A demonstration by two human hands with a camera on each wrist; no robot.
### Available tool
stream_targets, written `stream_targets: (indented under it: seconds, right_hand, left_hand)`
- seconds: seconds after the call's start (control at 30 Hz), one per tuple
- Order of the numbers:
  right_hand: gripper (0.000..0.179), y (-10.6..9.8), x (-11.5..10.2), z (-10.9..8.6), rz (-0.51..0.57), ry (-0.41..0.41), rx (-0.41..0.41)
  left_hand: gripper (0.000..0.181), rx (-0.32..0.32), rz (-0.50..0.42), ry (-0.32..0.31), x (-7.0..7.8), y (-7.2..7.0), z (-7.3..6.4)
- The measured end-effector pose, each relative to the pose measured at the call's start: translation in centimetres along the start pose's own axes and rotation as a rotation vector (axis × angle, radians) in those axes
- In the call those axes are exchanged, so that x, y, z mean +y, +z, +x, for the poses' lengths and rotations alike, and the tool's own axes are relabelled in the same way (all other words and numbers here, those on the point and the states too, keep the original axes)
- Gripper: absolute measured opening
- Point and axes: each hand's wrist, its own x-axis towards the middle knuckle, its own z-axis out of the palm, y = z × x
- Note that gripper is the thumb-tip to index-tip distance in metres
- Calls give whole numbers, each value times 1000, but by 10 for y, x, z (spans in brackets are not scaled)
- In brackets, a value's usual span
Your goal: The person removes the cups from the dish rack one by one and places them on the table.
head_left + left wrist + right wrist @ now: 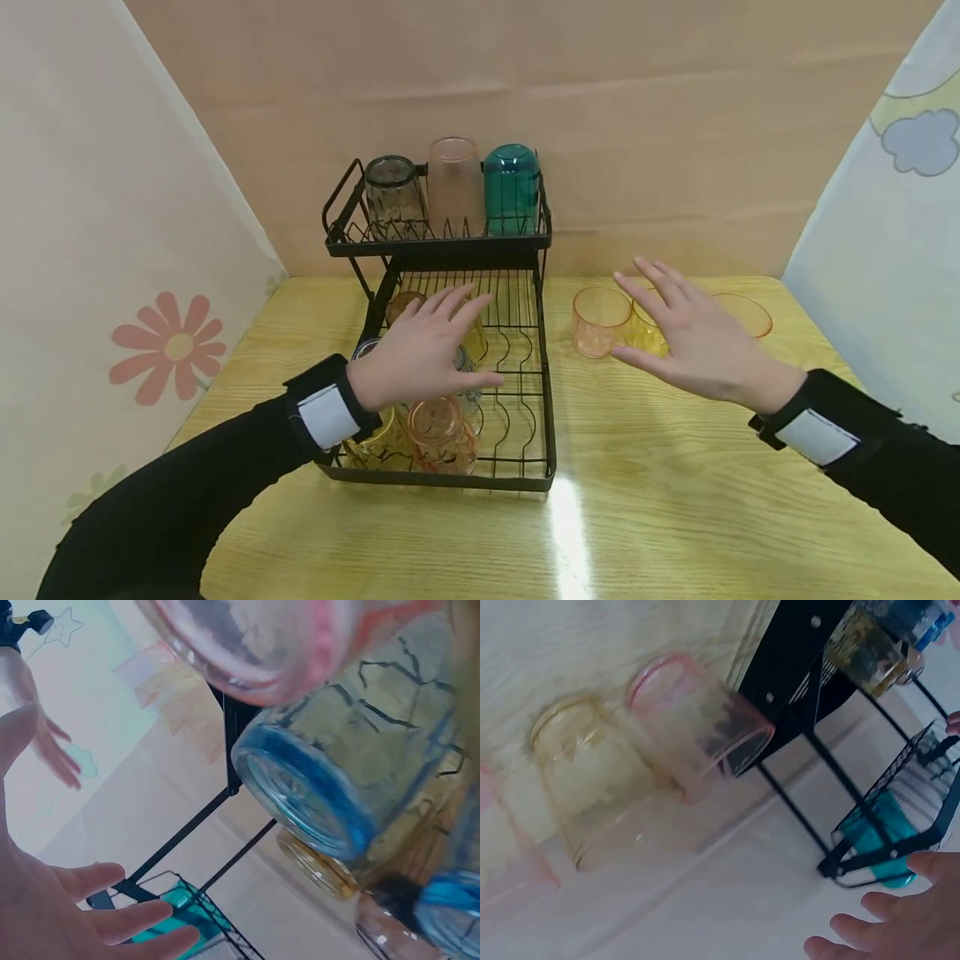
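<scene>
My left hand [427, 354] hovers over the lower tier of a black dish rack [551, 400], fingers spread and holding nothing. Beneath and around it stand several upturned glasses, among them a pink glass [442, 437], a yellow glass [380, 446] and a blue-rimmed glass [307, 791]; the hand partly hides some. To the right, my right hand [693, 346] is raised with spread fingers, nothing in its grasp. It overlaps a row of upright glasses on the table: a pink glass [697, 712], a yellow glass [592, 765] and another pink one [753, 315].
On the rack's upper tier stand a grey glass [393, 200], a tall pale pink glass [455, 187] and a teal glass [512, 192], all upside down. Cloth panels close off the wooden table [675, 500] at the back and both sides.
</scene>
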Motion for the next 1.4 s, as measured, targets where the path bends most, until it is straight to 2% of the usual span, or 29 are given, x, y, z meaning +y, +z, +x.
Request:
stream_targets:
  seconds: [0.33, 0.43, 0.53, 0.73, 0.9, 1.0, 1.23, 1.4]
  right_hand:
    - [82, 15, -33, 1, 26, -73, -33]
    - [84, 16, -41, 5, 28, -88, -51]
    - [85, 18, -48, 8, 31, -107, -62]
    - [86, 27, -63, 12, 65, -154, -52]
    - [87, 35, -74, 15, 88, -173, -66]
    - [88, 39, -80, 16, 107, -168, -89]
    - [87, 46, -94, 17, 209, -131, -136]
    - [86, 50, -103, 18, 264, -104, -150]
  left_hand:
    - [89, 153, -5, 71, -11, 5, -46]
    - [84, 184, -3, 104, -9, 9, -55]
    - [81, 190, -8, 145, -6, 15, -61]
    - [80, 135, 7, 212, 3, 31, -68]
    - [78, 60, 29, 230, 7, 41, -70]
    - [77, 36, 37, 240, 8, 46, -70]
    - [69, 59, 31, 249, 8, 59, -67]
    - [53, 117, 46, 269, 7, 68, -64]
